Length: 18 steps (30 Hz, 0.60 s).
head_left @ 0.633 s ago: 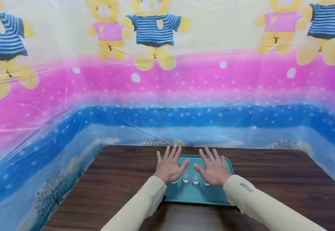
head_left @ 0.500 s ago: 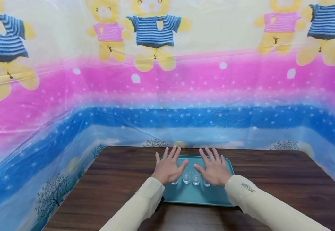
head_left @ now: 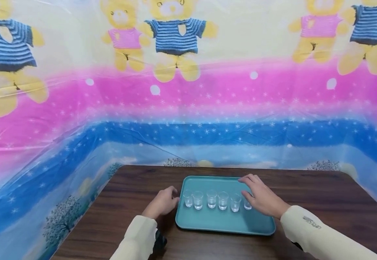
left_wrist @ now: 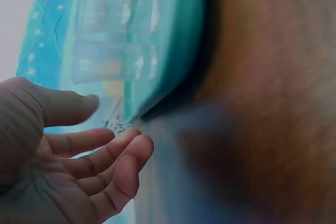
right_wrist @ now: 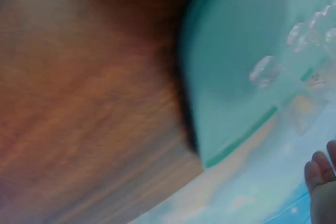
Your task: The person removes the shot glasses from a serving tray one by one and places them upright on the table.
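Note:
A teal tray [head_left: 225, 224] lies on the table, with several small clear glasses [head_left: 222, 200] in a row across it; the glasses seem to hold some clear liquid. Just off the tray's left edge, my left hand [head_left: 162, 203] has loosely bent fingers and holds nothing. In the left wrist view, a gap shows between my left hand [left_wrist: 79, 161] and the tray's rim [left_wrist: 186, 35]. My right hand [head_left: 261, 195] is over the tray's right side, partly hiding the rightmost glass [head_left: 247, 204]. Its fingers are spread and slightly bent, and whether they touch that glass is unclear.
A dark brown wooden table [head_left: 126, 195] extends around the tray on both sides. Behind it hangs a cloth backdrop [head_left: 188, 131] printed with bears, which also wraps along the left and right.
Both hands have moved apart from above the middle glasses, the left to the tray's left edge and the right toward its right side. The fingers have bent more, and the glasses are uncovered.

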### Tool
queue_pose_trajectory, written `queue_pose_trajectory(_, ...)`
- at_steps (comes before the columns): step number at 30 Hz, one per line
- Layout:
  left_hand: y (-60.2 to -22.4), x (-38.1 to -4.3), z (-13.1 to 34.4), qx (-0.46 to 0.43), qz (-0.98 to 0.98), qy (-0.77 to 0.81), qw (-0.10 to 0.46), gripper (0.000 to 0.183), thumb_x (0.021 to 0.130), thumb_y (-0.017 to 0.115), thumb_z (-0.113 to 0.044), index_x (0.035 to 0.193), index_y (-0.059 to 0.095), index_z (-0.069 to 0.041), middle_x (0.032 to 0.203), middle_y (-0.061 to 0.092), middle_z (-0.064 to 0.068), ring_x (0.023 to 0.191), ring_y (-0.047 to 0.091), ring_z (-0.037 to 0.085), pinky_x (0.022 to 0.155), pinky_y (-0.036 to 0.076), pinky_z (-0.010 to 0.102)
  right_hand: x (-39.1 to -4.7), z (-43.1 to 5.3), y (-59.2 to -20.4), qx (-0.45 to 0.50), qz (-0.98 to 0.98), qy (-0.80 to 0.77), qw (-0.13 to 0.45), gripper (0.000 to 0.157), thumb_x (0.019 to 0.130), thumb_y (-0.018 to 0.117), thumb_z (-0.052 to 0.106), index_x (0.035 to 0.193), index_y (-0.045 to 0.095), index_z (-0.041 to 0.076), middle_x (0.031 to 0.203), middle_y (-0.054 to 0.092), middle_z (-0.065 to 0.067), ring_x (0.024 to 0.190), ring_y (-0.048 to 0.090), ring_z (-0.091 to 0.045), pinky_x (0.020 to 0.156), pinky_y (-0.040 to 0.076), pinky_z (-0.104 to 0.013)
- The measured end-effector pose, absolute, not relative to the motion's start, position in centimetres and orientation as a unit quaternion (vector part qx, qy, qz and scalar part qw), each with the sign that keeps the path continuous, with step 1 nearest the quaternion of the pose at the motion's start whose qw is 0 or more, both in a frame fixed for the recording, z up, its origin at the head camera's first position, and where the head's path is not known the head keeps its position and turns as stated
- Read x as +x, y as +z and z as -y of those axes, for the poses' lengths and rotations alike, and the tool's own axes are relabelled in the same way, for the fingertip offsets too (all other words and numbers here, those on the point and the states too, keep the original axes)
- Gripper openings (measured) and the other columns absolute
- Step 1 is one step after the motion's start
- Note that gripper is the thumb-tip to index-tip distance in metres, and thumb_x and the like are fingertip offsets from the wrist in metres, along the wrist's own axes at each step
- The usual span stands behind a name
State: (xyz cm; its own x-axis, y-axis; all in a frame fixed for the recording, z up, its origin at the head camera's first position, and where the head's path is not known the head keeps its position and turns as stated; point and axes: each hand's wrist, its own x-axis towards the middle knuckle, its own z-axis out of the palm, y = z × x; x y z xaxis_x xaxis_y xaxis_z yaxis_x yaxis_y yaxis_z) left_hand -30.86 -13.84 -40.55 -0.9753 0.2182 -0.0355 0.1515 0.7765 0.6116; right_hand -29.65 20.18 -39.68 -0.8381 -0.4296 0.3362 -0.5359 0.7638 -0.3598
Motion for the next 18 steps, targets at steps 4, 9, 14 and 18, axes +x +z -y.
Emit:
queue_pose_trajectory(4,-41.6,-30.9,13.8,0.113,-0.934,0.333,0.064,0.029,0.095,0.057,-0.01,0.12,0.052,0.003,0.079,0.054,0.006,0.067,0.051,0.018,0.06,0.044,0.034,-29.8,-21.2,-40.3,0.249,0.939,0.211,0.113,0.032,0.093,0.06,0.018,0.124,0.056,0.009,0.117,0.05,-0.004,0.109,0.047,-0.022,0.086,0.044,-0.046)
queue_pose_trajectory(9,-42.2,-30.9,13.9,0.114,-0.93,0.346,0.053,0.022,0.092,0.058,-0.005,0.112,0.054,0.003,0.072,0.049,0.005,0.059,0.046,0.017,0.055,0.04,0.03,-29.9,-22.1,-40.9,0.229,0.946,0.212,0.093,0.031,0.091,0.063,0.018,0.12,0.058,0.008,0.113,0.051,-0.002,0.106,0.048,-0.022,0.084,0.044,-0.045)
queue_pose_trajectory(14,-42.5,-30.8,14.1,0.117,-0.924,0.361,0.044,0.018,0.09,0.059,-0.002,0.107,0.055,0.004,0.071,0.049,0.006,0.06,0.046,0.017,0.055,0.04,0.03,-30.0,-22.6,-41.3,0.243,0.943,0.209,0.09,0.029,0.09,0.066,0.015,0.117,0.059,0.008,0.11,0.052,-0.004,0.102,0.049,-0.024,0.08,0.044,-0.042)
queue_pose_trajectory(18,-42.7,-30.8,14.1,0.128,-0.92,0.369,0.042,0.018,0.089,0.06,-0.002,0.105,0.055,0.004,0.074,0.05,0.006,0.063,0.047,0.017,0.057,0.041,0.031,-30.0,-22.9,-41.5,0.25,0.941,0.207,0.092,0.028,0.089,0.066,0.014,0.115,0.06,0.007,0.108,0.053,-0.004,0.099,0.05,-0.023,0.077,0.045,-0.04)
